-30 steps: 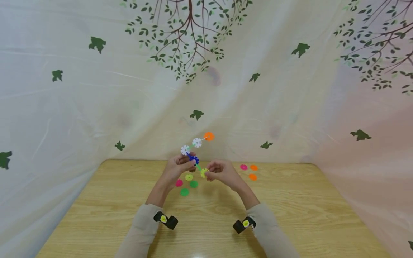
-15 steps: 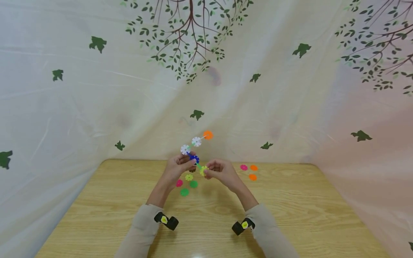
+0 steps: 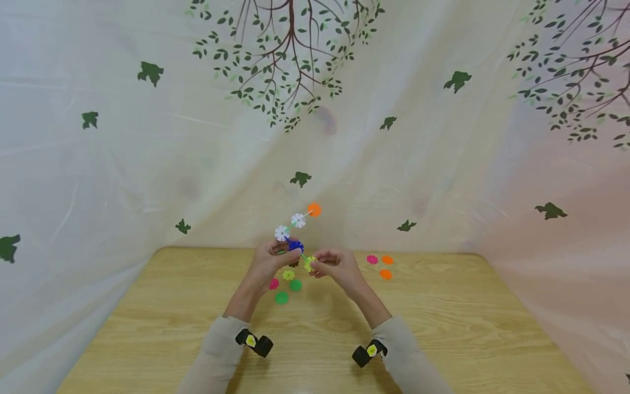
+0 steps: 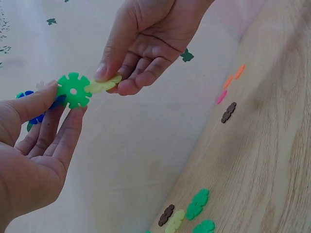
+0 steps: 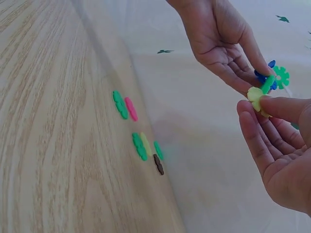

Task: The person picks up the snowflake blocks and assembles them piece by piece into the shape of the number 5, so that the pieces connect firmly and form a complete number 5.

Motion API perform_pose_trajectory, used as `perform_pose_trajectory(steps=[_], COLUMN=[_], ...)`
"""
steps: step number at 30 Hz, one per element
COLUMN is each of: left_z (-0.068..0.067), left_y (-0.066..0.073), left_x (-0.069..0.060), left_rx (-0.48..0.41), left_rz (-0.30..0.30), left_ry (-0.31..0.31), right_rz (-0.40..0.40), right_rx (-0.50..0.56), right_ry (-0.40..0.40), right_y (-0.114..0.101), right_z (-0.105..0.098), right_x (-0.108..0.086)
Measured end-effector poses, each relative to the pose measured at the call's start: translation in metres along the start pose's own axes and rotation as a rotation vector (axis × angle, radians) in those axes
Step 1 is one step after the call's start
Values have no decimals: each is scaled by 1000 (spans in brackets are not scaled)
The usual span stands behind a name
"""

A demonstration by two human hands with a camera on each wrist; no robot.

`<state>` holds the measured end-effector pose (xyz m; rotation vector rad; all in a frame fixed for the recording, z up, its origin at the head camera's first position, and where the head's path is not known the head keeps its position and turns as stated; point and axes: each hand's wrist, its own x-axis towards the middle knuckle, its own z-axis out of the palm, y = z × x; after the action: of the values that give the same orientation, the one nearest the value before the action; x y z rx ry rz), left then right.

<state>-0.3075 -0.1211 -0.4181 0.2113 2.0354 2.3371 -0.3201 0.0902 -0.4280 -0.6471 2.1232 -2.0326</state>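
A chain (image 3: pixel 282 233) of notched snowflake discs is held up over the far part of the wooden table (image 3: pixel 443 334), before the printed cloth (image 3: pixel 221 164); the left hand (image 3: pixel 268 258) pinches a blue disc (image 3: pixel 296 246) narrowly between thumb and fingers, which cover part of it; the blue parts crowd together there, and their number is hard to make out. The right hand (image 3: pixel 339 268) pinches the yellow disc (image 3: pixel 309 265) at the near end; thumb and fingertips hide part of it; a green disc (image 4: pixel 73 82) joins it to the blue, nearly edge-on from the head but face-on from the left wrist. Past the left hand come two white discs (image 3: pixel 298 220), then an orange disc (image 3: pixel 314 209) at the far end. Below, a brown disc (image 3: pixel 293 264) is partly covered by the left hand, a pink disc (image 3: pixel 273 284) by the left wrist; another brown one (image 4: pixel 229 112) shows only from the left wrist; the sleeves (image 3: pixel 206 355) are cut off by the lower edge.
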Motion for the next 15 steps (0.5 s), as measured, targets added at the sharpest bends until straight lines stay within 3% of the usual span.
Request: perform_pose_trajectory(steps=[15], left_z=[0], left_y=[-2], left_x=[1], left_rx=[-104], left_rz=[15], left_ry=[-44], right_rz=[-25], right_rx=[16], right_ry=[34], right_y=[1], right_z=[2], right_x=[-2])
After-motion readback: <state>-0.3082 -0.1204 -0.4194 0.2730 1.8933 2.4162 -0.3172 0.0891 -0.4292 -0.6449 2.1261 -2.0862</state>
